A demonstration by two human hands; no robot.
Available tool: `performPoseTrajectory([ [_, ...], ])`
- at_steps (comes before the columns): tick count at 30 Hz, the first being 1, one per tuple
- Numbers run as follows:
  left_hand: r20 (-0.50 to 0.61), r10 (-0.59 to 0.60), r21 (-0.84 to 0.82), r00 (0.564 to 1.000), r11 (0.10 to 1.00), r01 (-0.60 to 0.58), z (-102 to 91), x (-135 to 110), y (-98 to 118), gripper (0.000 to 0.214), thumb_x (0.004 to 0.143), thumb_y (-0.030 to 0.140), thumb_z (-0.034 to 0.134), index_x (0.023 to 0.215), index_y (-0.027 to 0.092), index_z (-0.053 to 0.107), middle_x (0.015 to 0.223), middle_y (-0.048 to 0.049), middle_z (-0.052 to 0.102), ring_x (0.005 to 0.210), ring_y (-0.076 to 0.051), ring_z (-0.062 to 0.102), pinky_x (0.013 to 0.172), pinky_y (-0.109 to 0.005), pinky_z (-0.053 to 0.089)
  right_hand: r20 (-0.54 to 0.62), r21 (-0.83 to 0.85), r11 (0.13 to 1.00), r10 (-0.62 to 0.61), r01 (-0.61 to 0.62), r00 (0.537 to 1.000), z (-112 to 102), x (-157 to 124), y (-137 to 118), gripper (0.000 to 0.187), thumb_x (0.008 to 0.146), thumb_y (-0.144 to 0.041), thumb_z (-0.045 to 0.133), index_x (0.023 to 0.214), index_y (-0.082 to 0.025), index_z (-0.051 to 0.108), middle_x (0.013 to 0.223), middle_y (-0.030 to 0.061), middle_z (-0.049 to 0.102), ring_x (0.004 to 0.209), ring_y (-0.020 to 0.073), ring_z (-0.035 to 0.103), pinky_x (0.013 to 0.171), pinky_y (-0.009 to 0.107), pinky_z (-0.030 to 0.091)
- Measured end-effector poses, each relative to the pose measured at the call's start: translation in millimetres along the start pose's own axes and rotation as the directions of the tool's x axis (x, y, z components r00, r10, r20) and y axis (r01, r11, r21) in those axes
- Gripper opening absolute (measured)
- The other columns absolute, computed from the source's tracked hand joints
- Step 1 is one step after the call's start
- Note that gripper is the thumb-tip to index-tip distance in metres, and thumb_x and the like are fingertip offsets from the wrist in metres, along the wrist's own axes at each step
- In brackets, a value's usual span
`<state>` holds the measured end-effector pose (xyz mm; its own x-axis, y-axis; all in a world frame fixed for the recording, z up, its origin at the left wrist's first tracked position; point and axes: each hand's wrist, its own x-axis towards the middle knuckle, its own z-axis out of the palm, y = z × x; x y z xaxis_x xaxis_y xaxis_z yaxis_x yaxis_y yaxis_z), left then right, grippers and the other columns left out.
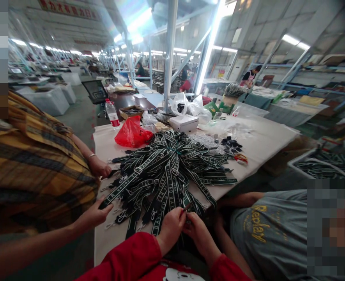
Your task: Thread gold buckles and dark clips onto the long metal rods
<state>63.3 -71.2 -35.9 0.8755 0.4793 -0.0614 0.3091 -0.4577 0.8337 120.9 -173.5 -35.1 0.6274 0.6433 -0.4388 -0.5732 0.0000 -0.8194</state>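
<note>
A big heap of dark green and white lettered webbing straps (172, 156) spreads over the table, bundled near its middle. At the heap's near edge, my left hand (170, 228) is closed with thumb and fingers pinched around what looks like a strap end. My right hand (200, 234) meets it fingertip to fingertip, also closed. A small dark reddish-brown piece (186, 208) sticks up between them, too small to name. What lies inside my right fingers is hidden. White cord loops (122, 214) hang from several strap ends on the left.
A co-worker's hands (94, 214) hold a strap at the left; another person in a grey shirt (266, 230) sits close on the right. Across the table (262, 148) are a red bag (133, 132), a bottle (112, 113), a white box (184, 123), black pieces (231, 144) and red-handled snips (241, 158).
</note>
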Motion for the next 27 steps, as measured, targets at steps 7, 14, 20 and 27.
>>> performPoseTrajectory([
  [7, 0.010, 0.008, 0.016, 1.000, 1.000, -0.008, -1.4, -3, -5, 0.022, 0.085, 0.024, 0.037, 0.071, 0.018, 0.053, 0.071, -0.0035, 0.057, 0.064, -0.015, 0.050, 0.059, -0.025, 0.033, -0.043, 0.016, 1.000, -0.022, 0.023, 0.999, -2, 5, 3, 0.024, 0.066, -0.037, 0.066, 0.073, -0.016, 0.057, 0.073, 0.0006, 0.060, 0.072, 0.0162, 0.060, 0.071, 0.029, 0.047],
  [14, 0.054, 0.023, -0.012, 0.998, 1.000, -0.022, -6.0, -4, 0, 0.024, 0.088, 0.029, 0.034, 0.079, 0.017, 0.054, 0.077, -0.0044, 0.058, 0.067, -0.016, 0.052, 0.061, -0.026, 0.035, -0.131, 0.000, 0.996, -0.083, 0.084, 0.988, -2, 5, 4, 0.029, 0.065, -0.042, 0.068, 0.073, -0.017, 0.055, 0.071, -0.0001, 0.060, 0.069, 0.0157, 0.059, 0.070, 0.028, 0.047],
  [20, 0.080, 0.024, -0.056, 0.997, 0.998, -0.020, -12.2, -9, 6, 0.024, 0.087, 0.028, 0.033, 0.074, 0.018, 0.050, 0.071, -0.0026, 0.054, 0.064, -0.015, 0.047, 0.060, -0.027, 0.032, -0.181, -0.021, 0.991, -0.135, 0.133, 0.974, -6, 5, 8, 0.031, 0.066, -0.044, 0.068, 0.073, -0.018, 0.053, 0.071, -0.0010, 0.059, 0.066, 0.0145, 0.057, 0.066, 0.027, 0.047],
  [27, 0.128, -0.046, -0.237, 0.991, 0.969, 0.076, -15.4, 7, 0, 0.029, 0.086, 0.035, 0.029, 0.069, 0.017, 0.044, 0.061, 0.0012, 0.047, 0.056, -0.012, 0.044, 0.053, -0.024, 0.034, -0.192, 0.032, 0.988, -0.144, 0.153, 0.971, -7, 7, 9, 0.037, 0.065, -0.040, 0.070, 0.094, -0.023, 0.052, 0.088, -0.0017, 0.060, 0.073, 0.0124, 0.057, 0.068, 0.025, 0.046],
])
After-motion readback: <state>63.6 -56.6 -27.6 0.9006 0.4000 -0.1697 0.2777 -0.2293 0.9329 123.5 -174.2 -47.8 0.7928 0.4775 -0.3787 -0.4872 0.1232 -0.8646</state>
